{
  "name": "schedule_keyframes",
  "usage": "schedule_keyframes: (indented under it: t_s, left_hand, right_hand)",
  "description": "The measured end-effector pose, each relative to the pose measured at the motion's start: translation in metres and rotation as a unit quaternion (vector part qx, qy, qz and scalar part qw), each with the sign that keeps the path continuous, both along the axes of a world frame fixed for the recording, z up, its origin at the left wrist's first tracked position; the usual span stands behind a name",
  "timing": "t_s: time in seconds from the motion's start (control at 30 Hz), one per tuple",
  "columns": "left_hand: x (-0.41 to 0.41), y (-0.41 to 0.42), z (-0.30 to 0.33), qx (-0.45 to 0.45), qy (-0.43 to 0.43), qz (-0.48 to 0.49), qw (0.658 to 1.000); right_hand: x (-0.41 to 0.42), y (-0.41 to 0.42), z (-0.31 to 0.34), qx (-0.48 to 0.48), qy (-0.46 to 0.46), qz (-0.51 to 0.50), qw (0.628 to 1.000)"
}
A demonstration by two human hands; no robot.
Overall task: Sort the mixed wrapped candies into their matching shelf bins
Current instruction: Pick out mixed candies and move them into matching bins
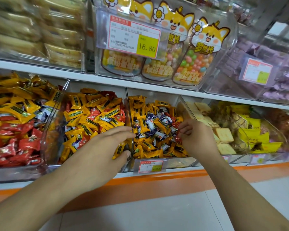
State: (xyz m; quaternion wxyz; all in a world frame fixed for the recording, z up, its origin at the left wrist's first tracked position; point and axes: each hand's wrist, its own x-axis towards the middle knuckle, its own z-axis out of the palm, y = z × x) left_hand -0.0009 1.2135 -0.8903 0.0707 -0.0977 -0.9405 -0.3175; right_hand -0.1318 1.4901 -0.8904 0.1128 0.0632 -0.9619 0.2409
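Note:
Three clear shelf bins hold mixed wrapped candies. The left bin (pixel 45 135) has yellow and red ones. The middle bin (pixel 97 88) has yellow, red and a few white-purple ones. The right bin (pixel 182 100) has yellow candies (pixel 145 124) with white-purple candies (pixel 158 117) and some red. My left hand (pixel 105 150) reaches over the divider between the middle and right bins, fingers straight, thumb touching a yellow candy (pixel 118 151). My right hand (pixel 195 135) is in the right bin with fingers curled; whether it holds a candy is hidden.
A price label (pixel 151 165) hangs on the right bin's front. Farther right are bins of biscuits (pixel 222 134) and yellow packets (pixel 255 135). The upper shelf carries jelly-bean pouches (pixel 195 64), a large price tag (pixel 133 37) and purple sweets (pixel 283 80). An orange shelf edge (pixel 157 182) runs below.

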Motion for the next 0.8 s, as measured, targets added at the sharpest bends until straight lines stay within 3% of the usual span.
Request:
schedule_keyframes:
  t_s: [0.1, 0.23, 0.37, 0.47, 0.53, 0.6, 0.67, 0.8]
  left_hand:
    - [0.001, -0.001, 0.005, 0.018, 0.010, 0.029, 0.999]
    - [0.005, -0.003, 0.018, 0.130, -0.001, 0.058, 0.990]
    - [0.009, -0.009, 0.023, 0.225, -0.036, 0.057, 0.972]
    - [0.009, -0.020, 0.021, 0.205, -0.015, 0.116, 0.972]
    - [0.008, -0.033, 0.018, 0.097, -0.015, 0.167, 0.981]
    - [0.006, -0.043, 0.013, -0.007, -0.033, 0.177, 0.984]
    - [0.006, -0.044, 0.011, -0.026, -0.049, 0.161, 0.985]
    - [0.006, -0.031, 0.010, 0.006, -0.043, 0.082, 0.996]
  right_hand:
    - [0.017, -0.016, 0.020, -0.128, -0.035, 0.002, 0.991]
    - [0.057, -0.060, 0.045, -0.285, -0.083, 0.120, 0.947]
    - [0.085, -0.105, 0.044, -0.335, -0.150, 0.219, 0.904]
    - [0.079, -0.107, 0.043, -0.339, -0.158, 0.205, 0.905]
    - [0.064, -0.092, 0.040, -0.275, -0.106, 0.157, 0.943]
    - [0.045, -0.071, 0.033, -0.150, -0.056, 0.108, 0.981]
    - [0.029, -0.053, 0.025, -0.067, -0.044, 0.088, 0.993]
    - [0.010, -0.047, 0.010, 0.042, -0.068, 0.153, 0.985]
